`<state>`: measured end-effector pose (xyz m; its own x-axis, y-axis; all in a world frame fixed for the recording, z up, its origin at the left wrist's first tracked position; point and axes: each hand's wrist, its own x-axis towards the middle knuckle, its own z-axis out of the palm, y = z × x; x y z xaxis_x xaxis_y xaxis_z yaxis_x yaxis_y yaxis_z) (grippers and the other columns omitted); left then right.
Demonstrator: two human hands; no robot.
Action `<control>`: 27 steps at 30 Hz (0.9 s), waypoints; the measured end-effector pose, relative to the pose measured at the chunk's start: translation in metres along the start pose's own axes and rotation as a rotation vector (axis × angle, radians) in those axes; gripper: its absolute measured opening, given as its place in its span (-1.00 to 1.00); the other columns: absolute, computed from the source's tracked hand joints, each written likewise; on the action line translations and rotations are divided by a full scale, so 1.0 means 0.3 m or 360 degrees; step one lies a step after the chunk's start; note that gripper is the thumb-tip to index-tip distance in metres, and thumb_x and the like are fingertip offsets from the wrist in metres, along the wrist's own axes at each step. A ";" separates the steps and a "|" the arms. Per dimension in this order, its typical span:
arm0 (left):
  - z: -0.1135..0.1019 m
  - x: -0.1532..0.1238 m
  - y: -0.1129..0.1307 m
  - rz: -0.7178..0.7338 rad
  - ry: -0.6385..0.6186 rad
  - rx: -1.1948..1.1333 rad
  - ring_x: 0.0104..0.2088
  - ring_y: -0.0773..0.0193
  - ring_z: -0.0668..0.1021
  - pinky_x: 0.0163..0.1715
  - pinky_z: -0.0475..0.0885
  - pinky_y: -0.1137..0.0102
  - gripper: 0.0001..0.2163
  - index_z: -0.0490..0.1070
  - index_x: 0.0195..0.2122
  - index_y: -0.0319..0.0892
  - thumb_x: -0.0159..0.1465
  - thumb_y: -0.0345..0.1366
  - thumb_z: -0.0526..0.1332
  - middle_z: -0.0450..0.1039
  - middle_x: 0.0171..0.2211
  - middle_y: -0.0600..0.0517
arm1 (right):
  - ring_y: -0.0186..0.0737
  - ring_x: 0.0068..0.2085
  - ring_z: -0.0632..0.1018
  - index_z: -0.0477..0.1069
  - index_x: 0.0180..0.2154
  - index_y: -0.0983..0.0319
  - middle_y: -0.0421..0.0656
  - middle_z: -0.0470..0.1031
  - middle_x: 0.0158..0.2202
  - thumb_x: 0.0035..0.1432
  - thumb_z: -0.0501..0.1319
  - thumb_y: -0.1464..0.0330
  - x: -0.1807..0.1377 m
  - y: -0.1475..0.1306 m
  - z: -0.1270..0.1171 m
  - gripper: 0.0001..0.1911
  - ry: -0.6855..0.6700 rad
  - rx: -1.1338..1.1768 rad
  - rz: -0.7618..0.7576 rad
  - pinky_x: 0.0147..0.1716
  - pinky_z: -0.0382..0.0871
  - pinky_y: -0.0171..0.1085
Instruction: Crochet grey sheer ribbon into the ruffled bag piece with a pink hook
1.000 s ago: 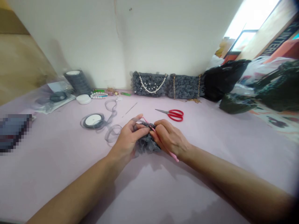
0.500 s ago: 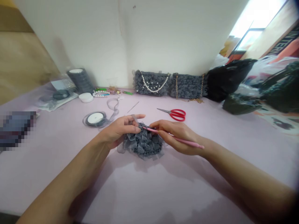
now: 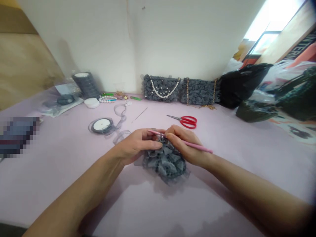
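Between my hands is a grey, ruffled piece of ribbon crochet, slightly blurred at its lower edge. My left hand pinches its upper left side, thumb in front and fingers behind. In my right hand is a pink crochet hook, gripped like a pencil. The hook's front end passes the top of the crochet and points left above my left thumb. Sheer grey ribbon loops out beside my left hand, toward a ribbon spool lying on the table.
Red-handled scissors and a thin needle lie beyond my hands. Two grey ruffled bags lean on the wall, beside a black plastic bag. Stacked spools and a pearl strand are at the back left.
The crochet and my left hand have shifted right and a little nearer. The hook's tip now reaches farther left past the work, and my left index finger no longer sticks out.
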<state>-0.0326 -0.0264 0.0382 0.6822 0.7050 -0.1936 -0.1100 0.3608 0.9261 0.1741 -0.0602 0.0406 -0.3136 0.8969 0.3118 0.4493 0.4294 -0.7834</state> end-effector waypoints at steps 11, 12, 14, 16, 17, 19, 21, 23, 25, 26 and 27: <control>-0.059 -0.019 0.040 0.0294 0.0384 0.0702 -0.01 0.15 0.49 0.05 0.31 0.27 -0.60 0.47 0.11 -0.11 0.25 -0.21 0.29 0.53 -0.06 -0.03 | -0.39 -0.51 0.27 0.17 -0.51 0.20 -0.28 0.24 -0.56 0.33 0.04 0.24 0.013 0.001 0.014 -0.65 0.0008 -0.0030 0.0107 -0.57 0.11 -0.37; -0.046 -0.023 0.040 0.0276 0.0356 0.0623 -0.06 0.18 0.50 0.01 0.33 0.28 -0.52 0.39 0.19 -0.10 0.23 -0.23 0.30 0.53 -0.12 -0.02 | -0.39 -0.52 0.26 0.18 -0.51 0.20 -0.28 0.24 -0.56 0.34 0.04 0.23 0.009 0.002 0.016 -0.65 0.0000 -0.0051 0.0076 -0.57 0.12 -0.37; -0.010 -0.026 0.029 0.0254 0.0312 0.0512 -0.16 0.24 0.50 -0.08 0.36 0.33 -0.38 0.24 0.30 -0.11 0.20 -0.28 0.33 0.50 -0.22 0.02 | -0.39 -0.53 0.26 0.18 -0.49 0.20 -0.28 0.25 -0.56 0.36 0.03 0.25 -0.001 0.006 0.024 -0.66 0.0001 -0.0142 -0.0050 -0.57 0.13 -0.37; 0.034 -0.020 0.002 0.0288 0.0372 0.0466 -0.23 0.28 0.49 -0.15 0.37 0.37 -0.30 0.18 0.33 -0.14 0.16 -0.33 0.35 0.47 -0.27 0.05 | -0.39 -0.54 0.26 0.18 -0.46 0.19 -0.27 0.26 -0.55 0.37 0.01 0.29 -0.011 0.013 0.037 -0.69 0.0045 -0.0364 -0.0278 -0.56 0.13 -0.36; 0.056 -0.013 -0.015 0.0334 0.0461 0.0440 -0.25 0.29 0.49 -0.17 0.37 0.38 -0.30 0.19 0.32 -0.17 0.14 -0.35 0.35 0.46 -0.29 0.06 | -0.38 -0.55 0.25 0.16 -0.44 0.19 -0.26 0.27 -0.53 0.38 0.01 0.31 -0.016 0.019 0.044 -0.71 0.0094 -0.0526 -0.0412 -0.56 0.12 -0.35; 0.096 0.003 -0.050 0.0406 0.0657 0.0332 -0.24 0.30 0.50 -0.17 0.37 0.40 -0.34 0.24 0.27 -0.20 0.11 -0.39 0.34 0.46 -0.29 0.06 | -0.36 -0.55 0.23 0.14 -0.43 0.17 -0.24 0.27 -0.52 0.38 0.00 0.34 -0.023 0.032 0.061 -0.72 0.0215 -0.0886 -0.0633 -0.57 0.09 -0.32; 0.120 0.018 -0.076 0.0405 0.0712 0.0096 -0.29 0.32 0.51 -0.21 0.37 0.41 -0.42 0.30 0.19 -0.19 0.11 -0.41 0.32 0.47 -0.30 0.08 | -0.33 -0.55 0.22 0.12 -0.42 0.16 -0.22 0.28 -0.52 0.40 -0.02 0.36 -0.026 0.047 0.073 -0.73 0.0323 -0.1147 -0.0722 -0.58 0.06 -0.31; 0.124 0.027 -0.083 0.0316 0.0640 -0.0171 -0.35 0.35 0.51 -0.26 0.37 0.41 -0.50 0.39 0.09 -0.19 0.09 -0.41 0.33 0.49 -0.33 0.09 | -0.32 -0.53 0.27 0.14 -0.40 0.16 -0.19 0.32 -0.48 0.40 -0.03 0.37 -0.025 0.059 0.079 -0.75 0.0368 -0.1202 -0.0745 -0.58 0.10 -0.32; 0.112 0.030 -0.075 0.0195 0.0542 -0.0333 -0.38 0.36 0.52 -0.27 0.38 0.42 -0.54 0.44 0.02 -0.22 0.05 -0.40 0.38 0.50 -0.35 0.09 | -0.31 -0.49 0.35 0.15 -0.37 0.17 -0.15 0.37 -0.42 0.38 0.00 0.39 -0.024 0.067 0.076 -0.79 0.0363 -0.1092 -0.0777 -0.56 0.20 -0.34; 0.102 0.029 -0.068 0.0152 0.0508 -0.0353 -0.37 0.36 0.53 -0.26 0.38 0.42 -0.52 0.46 0.01 -0.23 0.02 -0.41 0.41 0.50 -0.36 0.09 | -0.30 -0.46 0.39 0.16 -0.36 0.17 -0.13 0.39 -0.39 0.37 0.02 0.41 -0.022 0.069 0.073 -0.82 0.0347 -0.1010 -0.0803 -0.54 0.25 -0.34; 0.091 0.027 -0.060 0.0128 0.0487 -0.0349 -0.36 0.37 0.53 -0.25 0.38 0.43 -0.50 0.46 0.02 -0.23 0.00 -0.43 0.43 0.50 -0.37 0.09 | -0.28 -0.43 0.42 0.17 -0.34 0.17 -0.11 0.41 -0.37 0.35 0.04 0.42 -0.021 0.071 0.069 -0.84 0.0335 -0.0930 -0.0840 -0.51 0.31 -0.34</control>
<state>-0.0053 -0.0437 0.0288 0.4215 0.8741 -0.2413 -0.3289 0.3953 0.8576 0.1682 -0.0589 0.0109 -0.4686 0.5369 0.7015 0.6683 0.7348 -0.1160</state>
